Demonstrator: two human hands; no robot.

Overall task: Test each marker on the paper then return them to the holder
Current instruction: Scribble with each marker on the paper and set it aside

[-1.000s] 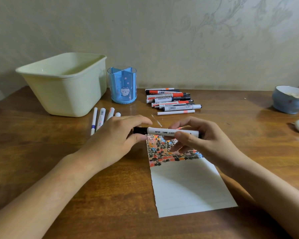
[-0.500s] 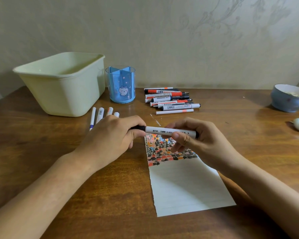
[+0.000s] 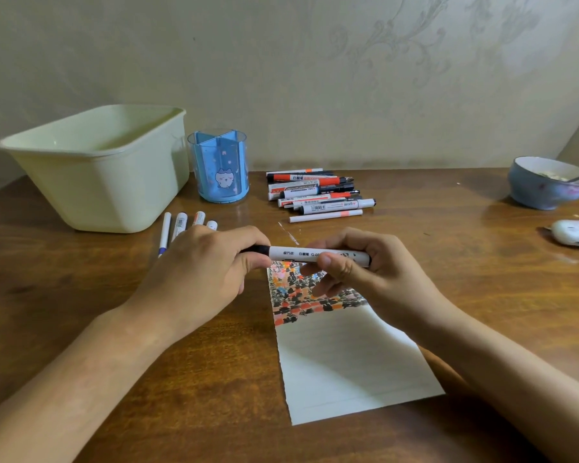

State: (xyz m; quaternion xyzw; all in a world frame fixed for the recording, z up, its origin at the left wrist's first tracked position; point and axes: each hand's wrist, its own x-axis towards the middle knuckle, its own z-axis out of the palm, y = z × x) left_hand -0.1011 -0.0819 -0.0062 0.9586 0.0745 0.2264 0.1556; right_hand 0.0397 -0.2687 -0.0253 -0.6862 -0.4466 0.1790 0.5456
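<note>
Head view looks down on a wooden bench (image 3: 81, 329) where both hands hold one white marker (image 3: 315, 254) level, just above the far end of the paper (image 3: 348, 362). The left hand (image 3: 201, 279) has its fingers curled round the marker's black left end, which it mostly hides. The right hand (image 3: 371, 272) pinches the barrel's right part between thumb and curled fingers. The paper lies flat at the near centre; its far strip is filled with black, orange and red test marks, and the rest is blank. At the far side stands the blue holder (image 3: 219, 168), upright, with divided compartments. To its right lies a pile of markers (image 3: 315, 193), side by side. A few more pens (image 3: 178, 225) lie near the holder's left, partly behind the left hand. A pale green tub (image 3: 97, 168) sits far left, touching the holder or just beside it. A blue bowl (image 3: 545, 185) stands far right, with a small white case (image 3: 574, 232) just nearer.
</note>
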